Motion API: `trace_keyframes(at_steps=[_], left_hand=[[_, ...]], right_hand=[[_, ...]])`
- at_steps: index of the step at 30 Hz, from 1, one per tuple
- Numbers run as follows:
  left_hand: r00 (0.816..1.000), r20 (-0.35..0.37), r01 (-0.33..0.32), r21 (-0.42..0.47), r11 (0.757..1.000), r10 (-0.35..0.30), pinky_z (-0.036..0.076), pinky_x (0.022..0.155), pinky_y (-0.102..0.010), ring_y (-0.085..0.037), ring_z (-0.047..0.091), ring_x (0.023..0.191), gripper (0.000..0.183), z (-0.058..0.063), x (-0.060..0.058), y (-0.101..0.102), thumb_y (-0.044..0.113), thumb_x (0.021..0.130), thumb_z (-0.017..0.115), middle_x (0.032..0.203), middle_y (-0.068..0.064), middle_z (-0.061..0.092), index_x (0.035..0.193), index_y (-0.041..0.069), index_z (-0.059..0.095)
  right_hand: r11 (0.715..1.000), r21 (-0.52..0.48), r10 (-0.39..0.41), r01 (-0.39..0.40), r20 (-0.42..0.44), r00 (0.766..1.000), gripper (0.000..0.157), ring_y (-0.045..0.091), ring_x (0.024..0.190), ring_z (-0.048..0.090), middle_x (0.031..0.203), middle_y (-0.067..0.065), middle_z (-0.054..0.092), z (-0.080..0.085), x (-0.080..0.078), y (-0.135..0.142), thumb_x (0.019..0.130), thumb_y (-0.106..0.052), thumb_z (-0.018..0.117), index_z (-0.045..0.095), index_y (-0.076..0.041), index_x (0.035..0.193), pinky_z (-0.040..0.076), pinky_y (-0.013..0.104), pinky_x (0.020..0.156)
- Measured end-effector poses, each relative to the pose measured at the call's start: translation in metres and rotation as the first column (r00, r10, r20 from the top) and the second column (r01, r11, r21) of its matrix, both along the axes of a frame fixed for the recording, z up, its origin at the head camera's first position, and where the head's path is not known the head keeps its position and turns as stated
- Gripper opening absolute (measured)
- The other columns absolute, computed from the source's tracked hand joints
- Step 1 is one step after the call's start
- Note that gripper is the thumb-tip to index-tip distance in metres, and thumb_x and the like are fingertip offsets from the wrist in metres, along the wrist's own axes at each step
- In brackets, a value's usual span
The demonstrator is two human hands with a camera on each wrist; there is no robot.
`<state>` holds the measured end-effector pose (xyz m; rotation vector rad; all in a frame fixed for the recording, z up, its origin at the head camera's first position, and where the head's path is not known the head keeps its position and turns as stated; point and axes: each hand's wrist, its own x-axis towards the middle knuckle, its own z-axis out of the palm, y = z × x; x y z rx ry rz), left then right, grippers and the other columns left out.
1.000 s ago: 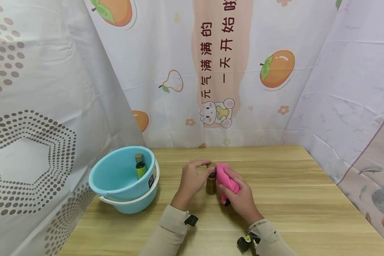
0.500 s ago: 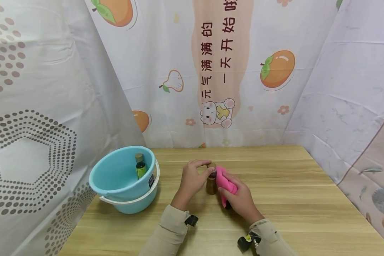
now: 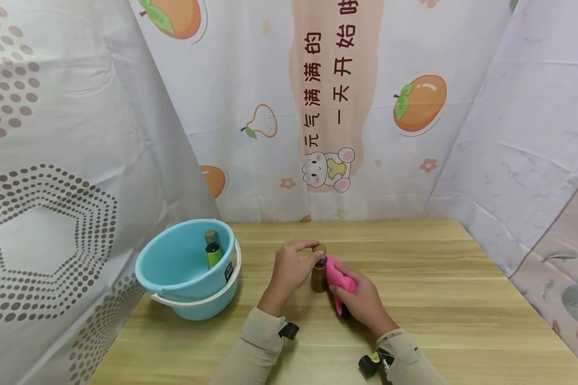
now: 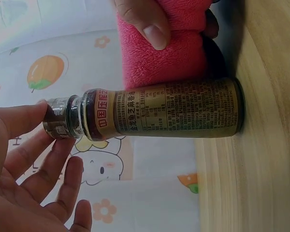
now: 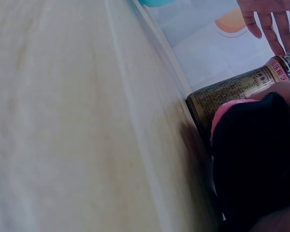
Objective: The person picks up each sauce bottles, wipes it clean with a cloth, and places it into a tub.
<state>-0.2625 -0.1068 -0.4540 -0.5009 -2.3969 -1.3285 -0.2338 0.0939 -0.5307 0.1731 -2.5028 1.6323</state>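
Note:
A sesame oil bottle (image 3: 319,280) stands upright on the wooden table, its gold label filling the middle of the left wrist view. My left hand (image 3: 289,270) pinches the cap (image 4: 57,118) between thumb and fingertips, the other fingers spread apart. On the bottle's right side, my right hand (image 3: 364,306) grips a bunched pink cloth (image 3: 339,279), which lies against the glass in the left wrist view. A black piece (image 5: 253,150) shows at the cloth's lower end and covers much of the right wrist view. The palm side of the right hand is hidden by the cloth.
To the left stands a light blue bucket (image 3: 146,270) with a white handle (image 3: 197,303). A second dark bottle (image 3: 213,251) with a green label leans inside it. Printed curtains (image 3: 250,176) hang behind the table (image 3: 438,299) and at both sides.
The right hand has drawn the pink cloth a little down along the bottle's side. The left hand keeps its pinch on the cap, and the bottle stays in place.

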Motion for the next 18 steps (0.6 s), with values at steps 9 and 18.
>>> trace_keyframes(at_steps=[9, 18], left_hand=[[0.993, -0.089, -0.074, -0.028, 0.997, 0.071, 0.038, 0.111, -0.061, -0.024, 0.063, 0.123, 0.036, 0.001, 0.0, 0.003, 0.043, 0.09, 0.08, 0.122, 0.002, 0.074, 0.119, 0.02, 0.079], [0.983, -0.156, -0.105, -0.047, 0.993, 0.097, 0.037, 0.103, -0.058, -0.02, 0.066, 0.113, 0.029, 0.0, 0.004, 0.009, 0.036, 0.089, 0.082, 0.112, 0.008, 0.076, 0.11, 0.016, 0.081]], right_hand=[[1.0, -0.026, -0.002, 0.003, 0.035, 0.999, 0.06, 0.015, 0.065, 0.064, 0.116, 0.016, 0.069, 0.001, -0.003, -0.002, 0.088, -0.017, 0.083, 0.064, -0.024, 0.144, 0.055, 0.028, 0.057], [1.0, 0.001, -0.011, 0.011, 0.027, 1.0, 0.059, 0.016, 0.083, 0.065, 0.127, 0.015, 0.067, 0.001, -0.001, 0.001, 0.089, -0.02, 0.083, 0.063, -0.024, 0.144, 0.055, 0.025, 0.066]])
